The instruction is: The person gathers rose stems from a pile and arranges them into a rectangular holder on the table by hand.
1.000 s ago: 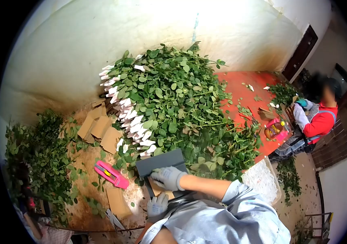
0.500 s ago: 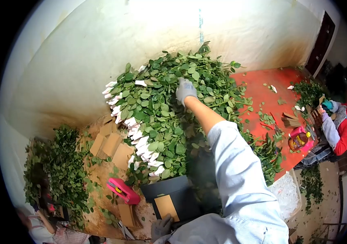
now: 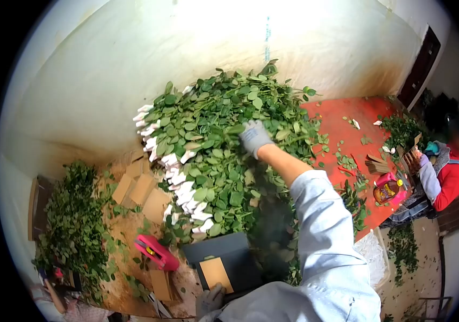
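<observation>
My right hand (image 3: 255, 138), in a grey glove, is in the big pile of leafy stems (image 3: 224, 177). Its fingers are closed around a stem, partly hidden by leaves. That stem seems to run left to a white-sleeved flower head (image 3: 188, 156). More white sleeves (image 3: 186, 196) line the pile's left edge. At the bottom, my gloved left hand (image 3: 210, 301) grips the lower edge of a tan cardboard sheet (image 3: 216, 273), its thumb side partly hidden. The sheet lies on a black board (image 3: 224, 247).
A pink tool (image 3: 157, 252) and cardboard pieces (image 3: 142, 188) lie at left. On the red table (image 3: 342, 115) are a bottle (image 3: 388, 190) and cut leaves. A co-worker (image 3: 455, 172) works at right; another person's arm (image 3: 55, 292) shows at lower left.
My right hand has moved slightly down and right. A white-sleeved stem seems drawn along from higher in the pile. My left hand stays at the cardboard sheet.
</observation>
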Demonstrator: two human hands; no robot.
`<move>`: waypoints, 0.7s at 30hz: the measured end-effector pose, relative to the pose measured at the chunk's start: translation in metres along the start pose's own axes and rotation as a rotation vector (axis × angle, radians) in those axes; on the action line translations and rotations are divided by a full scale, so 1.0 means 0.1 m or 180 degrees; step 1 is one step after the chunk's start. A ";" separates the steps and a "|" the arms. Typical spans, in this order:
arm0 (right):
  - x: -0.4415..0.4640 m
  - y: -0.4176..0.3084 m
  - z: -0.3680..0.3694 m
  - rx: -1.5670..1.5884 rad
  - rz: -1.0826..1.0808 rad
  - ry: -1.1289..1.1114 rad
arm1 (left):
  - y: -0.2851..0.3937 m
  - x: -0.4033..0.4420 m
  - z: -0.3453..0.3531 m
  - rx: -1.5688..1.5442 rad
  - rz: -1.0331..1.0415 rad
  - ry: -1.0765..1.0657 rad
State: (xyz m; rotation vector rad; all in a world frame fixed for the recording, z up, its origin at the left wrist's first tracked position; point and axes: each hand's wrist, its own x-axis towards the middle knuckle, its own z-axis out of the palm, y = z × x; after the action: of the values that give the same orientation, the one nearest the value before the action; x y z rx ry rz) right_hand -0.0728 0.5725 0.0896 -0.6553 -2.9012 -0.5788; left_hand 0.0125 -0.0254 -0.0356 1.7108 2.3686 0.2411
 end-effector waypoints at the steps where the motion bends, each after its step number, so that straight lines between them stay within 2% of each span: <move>1: -0.09 0.11 -0.11 -0.0242 -0.0096 0.0315 | 0.07 0.06 -0.15 -0.0044 -0.0019 -0.0016; 2: -0.13 0.16 -0.37 -0.0323 0.0126 0.0229 | 0.12 0.10 -0.21 -0.0075 -0.0019 0.0005; 3: -0.18 0.25 -0.68 -0.0402 0.0265 -0.0023 | 0.12 0.10 -0.18 0.0331 0.0245 0.0129; 4: -0.19 0.41 -0.74 -0.0199 0.0360 0.0278 | 0.17 0.15 -0.22 0.0325 0.0354 0.0624; 6: -0.30 0.61 -1.03 -0.0221 0.0696 0.0559 | 0.14 0.11 -0.21 0.0397 0.0445 0.0753; 7: -0.42 0.68 -1.17 -0.0351 0.0671 0.1116 | 0.11 0.10 -0.18 0.0495 0.0546 0.0884; 9: -0.70 0.77 -1.46 -0.0606 0.0439 0.1657 | 0.08 0.09 -0.12 0.0683 0.0573 0.0779; 10: -0.83 0.74 -1.60 -0.0615 0.0411 0.1656 | 0.08 0.08 -0.09 0.0675 0.0524 0.0756; 12: -1.19 0.53 -1.86 -0.1058 0.0194 0.0714 | 0.12 0.07 -0.14 0.0476 0.0413 0.0719; 13: -1.39 0.38 -1.99 -0.1044 0.0134 0.0681 | 0.12 0.07 -0.14 0.0491 0.0395 0.0545; 15: -1.87 -0.04 -2.13 -0.0255 -0.0378 0.0603 | 0.20 0.08 -0.34 0.0270 0.0375 0.0403; 17: -2.33 -0.50 -2.07 -0.0090 -0.0488 0.0099 | 0.23 0.08 -0.37 0.0165 0.0321 0.0351; 21: -3.16 -1.27 -1.84 0.0373 -0.0750 -0.1055 | 0.33 0.05 -0.43 -0.0233 0.0085 0.0657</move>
State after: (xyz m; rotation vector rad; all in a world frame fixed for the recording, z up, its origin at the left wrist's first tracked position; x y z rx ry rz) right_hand 0.1613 0.2714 0.1562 -0.4321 -3.3212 -0.3451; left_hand 0.0297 -0.0109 0.0140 1.7612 2.4450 0.5258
